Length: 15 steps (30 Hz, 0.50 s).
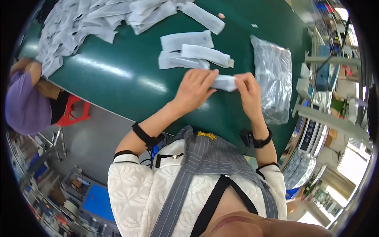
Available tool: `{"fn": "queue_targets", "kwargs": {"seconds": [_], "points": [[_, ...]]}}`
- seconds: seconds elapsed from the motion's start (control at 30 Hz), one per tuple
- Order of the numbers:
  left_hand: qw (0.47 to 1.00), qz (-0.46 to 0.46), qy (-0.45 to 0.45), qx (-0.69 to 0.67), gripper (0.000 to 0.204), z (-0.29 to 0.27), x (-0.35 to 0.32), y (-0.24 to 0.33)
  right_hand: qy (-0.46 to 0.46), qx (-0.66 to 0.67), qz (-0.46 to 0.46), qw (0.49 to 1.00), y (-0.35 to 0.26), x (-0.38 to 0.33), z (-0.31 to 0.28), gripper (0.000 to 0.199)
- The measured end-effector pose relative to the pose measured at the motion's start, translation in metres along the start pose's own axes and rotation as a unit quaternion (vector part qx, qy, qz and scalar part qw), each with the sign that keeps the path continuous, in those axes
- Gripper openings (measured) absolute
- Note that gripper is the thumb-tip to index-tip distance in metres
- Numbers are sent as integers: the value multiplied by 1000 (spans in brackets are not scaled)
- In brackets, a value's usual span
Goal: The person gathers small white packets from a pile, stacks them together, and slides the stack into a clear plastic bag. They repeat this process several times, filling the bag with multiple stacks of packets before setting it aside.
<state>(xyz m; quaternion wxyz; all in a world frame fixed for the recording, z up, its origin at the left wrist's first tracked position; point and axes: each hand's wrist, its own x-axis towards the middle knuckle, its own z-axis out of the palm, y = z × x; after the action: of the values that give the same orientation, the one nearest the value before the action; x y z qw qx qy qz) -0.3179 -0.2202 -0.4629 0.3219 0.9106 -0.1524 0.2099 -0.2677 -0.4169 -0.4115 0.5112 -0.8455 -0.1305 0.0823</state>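
A small white translucent sleeve-like packet (224, 83) is held level over the green table (118, 89) between my two hands. My left hand (194, 90) is closed around its left end, fingers wrapped over it. At the other end, my right hand (248, 90) pinches the packet's tip between thumb and fingers. What lies inside the packet I cannot make out. Just beyond my hands lie three similar loose packets, the closest a white packet (205, 53) with a pale tab at its right end. Another packet (203, 17) lies farther off.
A large heap of white packets (87, 19) covers the far left of the table. To the right lies a clear plastic bag (272, 81). A person in a purple top (29, 98) sits at the left edge by a red stool (75, 110). Shelving stands at the right.
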Motion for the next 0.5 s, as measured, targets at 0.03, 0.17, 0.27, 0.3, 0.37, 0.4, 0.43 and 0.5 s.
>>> {"fn": "queue_targets", "kwargs": {"seconds": [0.03,0.17,0.27,0.3,0.37,0.4,0.43,0.5], "points": [[999,5,-17,-30,59,4,-4,-1,-26,50,35,998,-2,-1,1,12],[995,-58,-53,-66,54,-2,-44,-11,-73,108,69,989,-12,23,18,12],[992,-98,-70,-34,41,-30,-72,-17,-53,-169,-303,936,-23,59,76,17],[993,-86,-78,-33,41,-35,-73,-18,-88,-236,-328,910,-29,67,102,19],[997,-33,-72,-25,39,-41,-74,-17,-115,-302,-349,880,-32,83,139,20],[997,-4,-69,-21,37,-43,-72,-16,-133,-331,-335,872,-29,91,150,20],[997,-4,-69,-22,37,-44,-73,-15,-163,-358,-324,860,-42,96,153,21],[998,-23,-51,-37,26,-43,-74,-12,-91,-302,-299,901,-56,96,127,20]]}}
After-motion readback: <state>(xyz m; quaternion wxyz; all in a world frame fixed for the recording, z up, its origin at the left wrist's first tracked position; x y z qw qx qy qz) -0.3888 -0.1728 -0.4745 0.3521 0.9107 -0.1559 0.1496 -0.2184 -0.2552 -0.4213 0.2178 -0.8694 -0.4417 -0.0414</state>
